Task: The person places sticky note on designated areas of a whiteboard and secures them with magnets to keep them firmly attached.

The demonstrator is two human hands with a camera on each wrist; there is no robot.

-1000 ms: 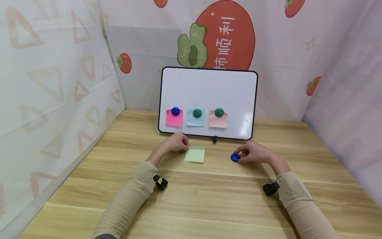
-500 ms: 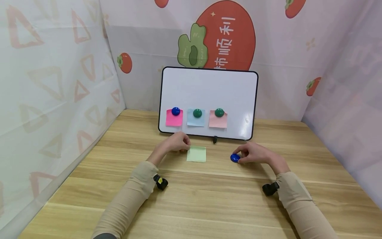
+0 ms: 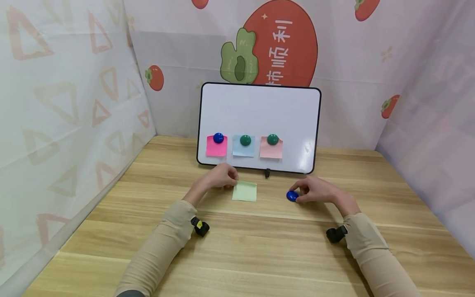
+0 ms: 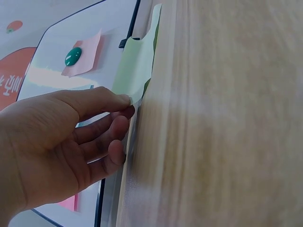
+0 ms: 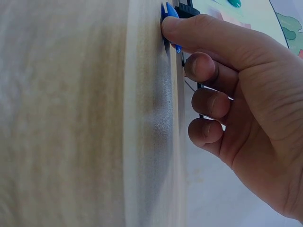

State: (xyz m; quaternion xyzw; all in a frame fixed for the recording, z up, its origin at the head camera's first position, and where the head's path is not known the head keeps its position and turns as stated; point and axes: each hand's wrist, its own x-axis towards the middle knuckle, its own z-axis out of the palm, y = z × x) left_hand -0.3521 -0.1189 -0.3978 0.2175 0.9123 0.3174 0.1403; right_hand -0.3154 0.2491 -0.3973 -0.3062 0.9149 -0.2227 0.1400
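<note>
Between thumb and index finger my left hand (image 3: 221, 176) pinches the upper left corner of a pale green sticky note (image 3: 244, 192). In the left wrist view the note (image 4: 135, 66) curves up off the wooden table, and the other fingers of the left hand (image 4: 61, 137) are loosely curled. Over to the right, my right hand (image 3: 315, 189) grips a round blue magnet (image 3: 292, 196) by its edges, low at the tabletop. The right wrist view shows the thumb of my right hand (image 5: 251, 80) against the blue magnet (image 5: 171, 23), which partly hides behind it.
Behind the hands a whiteboard (image 3: 259, 109) stands tilted on the table (image 3: 237, 255). A blue magnet (image 3: 218, 138) holds a hot pink note (image 3: 217, 150) on it; green magnets (image 3: 245, 140) hold a light blue and a light pink note (image 3: 271, 152). Printed cloth walls surround the table.
My left hand has shifted slightly to the right, and the green note has moved right with it. The right hand and its blue magnet have hardly moved.
</note>
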